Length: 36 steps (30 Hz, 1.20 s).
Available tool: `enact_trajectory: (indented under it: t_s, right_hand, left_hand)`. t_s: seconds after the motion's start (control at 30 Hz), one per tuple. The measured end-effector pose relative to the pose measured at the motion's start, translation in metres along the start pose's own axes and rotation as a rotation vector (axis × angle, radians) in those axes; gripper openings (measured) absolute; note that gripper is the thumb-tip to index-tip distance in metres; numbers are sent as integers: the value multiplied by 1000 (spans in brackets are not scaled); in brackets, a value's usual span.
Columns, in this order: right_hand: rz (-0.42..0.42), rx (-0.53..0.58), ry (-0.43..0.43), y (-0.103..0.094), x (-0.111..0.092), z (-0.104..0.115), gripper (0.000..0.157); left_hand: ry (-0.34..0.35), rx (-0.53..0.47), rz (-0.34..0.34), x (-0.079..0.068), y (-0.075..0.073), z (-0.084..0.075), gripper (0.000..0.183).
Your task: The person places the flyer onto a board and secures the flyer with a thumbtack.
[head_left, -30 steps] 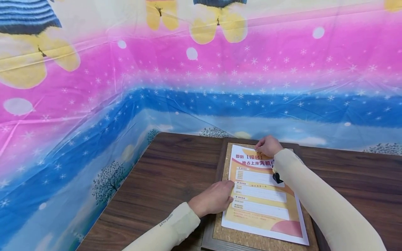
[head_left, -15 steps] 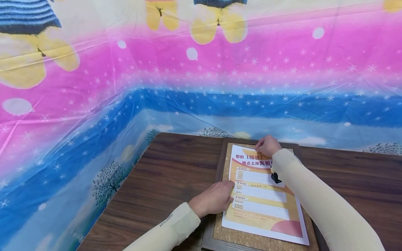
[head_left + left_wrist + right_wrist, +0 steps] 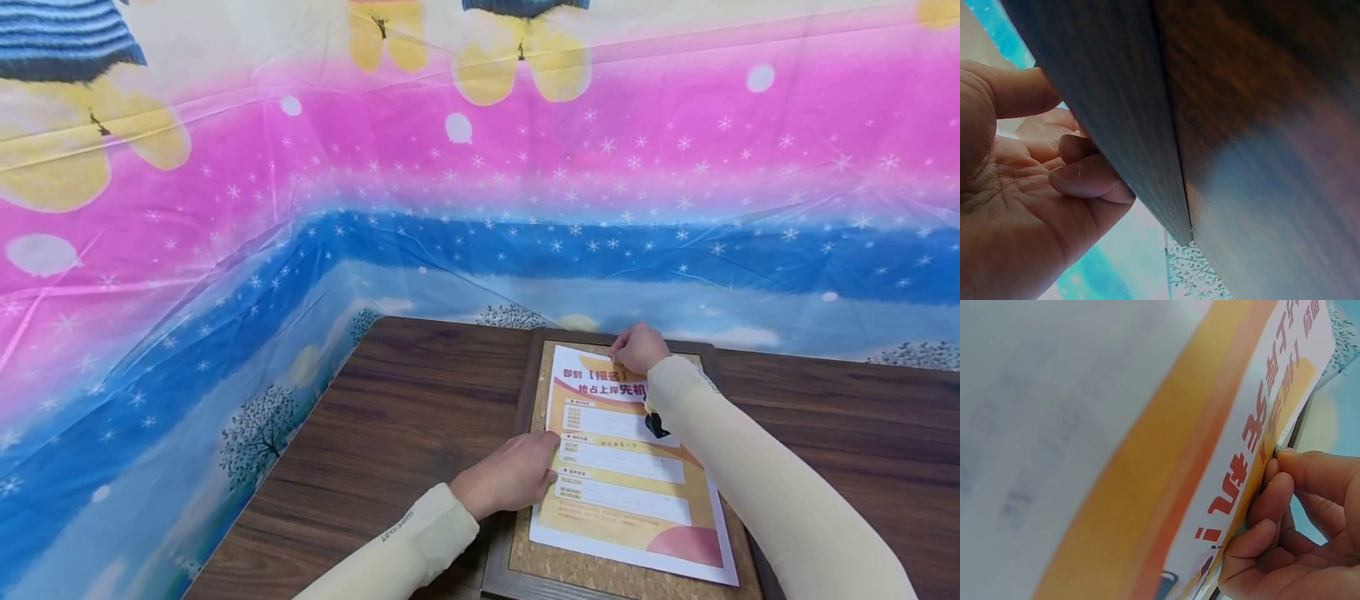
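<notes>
A printed sheet of paper (image 3: 626, 533), with red Chinese headings and yellow and pink shapes, lies over a cork board (image 3: 555, 565) with a dark wooden frame (image 3: 528, 383). My left hand (image 3: 506, 473) reaches across the frame's left side, thumb and forefinger against the paper's left edge. In the left wrist view its other fingers (image 3: 1088, 175) bend beside the frame. At the sheet's top edge, my right hand (image 3: 642, 348) pinches a tiny glinting pin (image 3: 1277, 450) between thumb and forefinger. Those fingertips hide most of the pin.
The board lies on a dark wood-grain table (image 3: 405, 392). Behind and left of the table hangs a pink and blue patterned cloth (image 3: 525, 242). A small black device (image 3: 657, 427) sits under my right wrist, over the paper.
My right wrist and the black device under it shift very slightly to the left, while its fingertips stay at the paper's top edge. Left hand, paper and board stay still.
</notes>
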State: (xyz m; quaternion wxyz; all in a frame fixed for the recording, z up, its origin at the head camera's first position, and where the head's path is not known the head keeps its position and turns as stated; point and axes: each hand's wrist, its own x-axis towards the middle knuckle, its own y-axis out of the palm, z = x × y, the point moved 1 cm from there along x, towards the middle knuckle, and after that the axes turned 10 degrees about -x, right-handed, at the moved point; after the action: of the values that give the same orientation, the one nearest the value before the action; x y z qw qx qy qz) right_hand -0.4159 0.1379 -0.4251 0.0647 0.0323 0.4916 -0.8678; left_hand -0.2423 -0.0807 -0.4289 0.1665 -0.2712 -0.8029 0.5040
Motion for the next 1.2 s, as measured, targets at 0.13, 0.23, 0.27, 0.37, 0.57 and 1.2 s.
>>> enact_trajectory:
  t_s: [0.13,0.23,0.27,0.37,0.57,1.2]
  right_hand:
    - [-7,1,11,0,-2,1,14]
    - [-11,3,15,-1,-3,2,13]
    - [-13,2,17,-1,-3,1,13]
    - [-17,-3,23,-1,-4,1,13]
    - [-23,-11,35,-2,-4,2,13]
    - [-43,-84,3,-1,1,3,20]
  left_hand:
    - [-4,2,2,0,0,0,25]
    - [-3,8,2,0,0,0,24]
    - [-2,12,3,1,0,0,24]
    - [-2,14,5,1,0,0,25]
    - [-5,4,14,1,0,-1,26]
    - [-17,-19,22,1,-2,-1,25]
